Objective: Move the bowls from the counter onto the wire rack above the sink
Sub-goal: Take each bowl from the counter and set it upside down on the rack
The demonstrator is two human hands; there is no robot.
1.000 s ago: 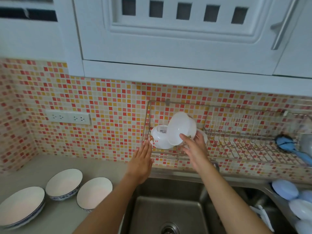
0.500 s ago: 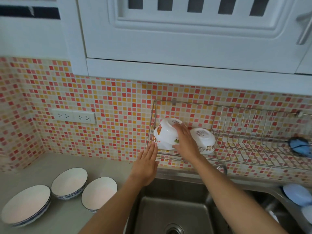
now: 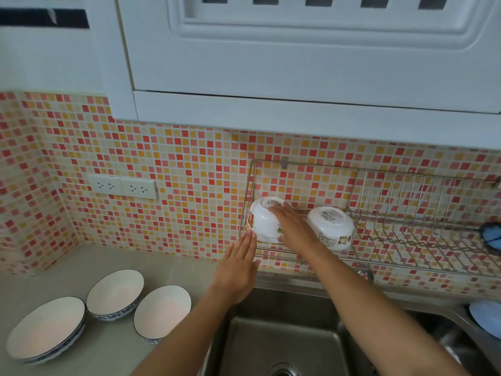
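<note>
Two small white printed bowls sit upside down at the left end of the wire rack (image 3: 406, 245). My right hand (image 3: 291, 230) rests on the left bowl (image 3: 261, 219), fingers spread over its base and side. The second upturned bowl (image 3: 332, 229) stands just to its right, untouched. My left hand (image 3: 238, 264) is flat and open, fingertips at the rack's front left edge just below the left bowl. Three white bowls with blue rims stand on the counter at lower left: a large one (image 3: 46, 331), a middle one (image 3: 115, 293) and a nearer one (image 3: 162, 310).
A steel sink (image 3: 284, 346) lies below the rack, with a faucet partly hidden behind my right arm. A blue scrubber (image 3: 492, 237) hangs at the rack's right end. Pale blue plates (image 3: 485, 316) sit at the far right. A double wall socket (image 3: 123, 187) is on the tiled wall.
A second ago my right hand held a bowl tilted in front of the rack; now that bowl stands upside down at the rack's left end under my hand. My left hand stayed by the rack's edge.
</note>
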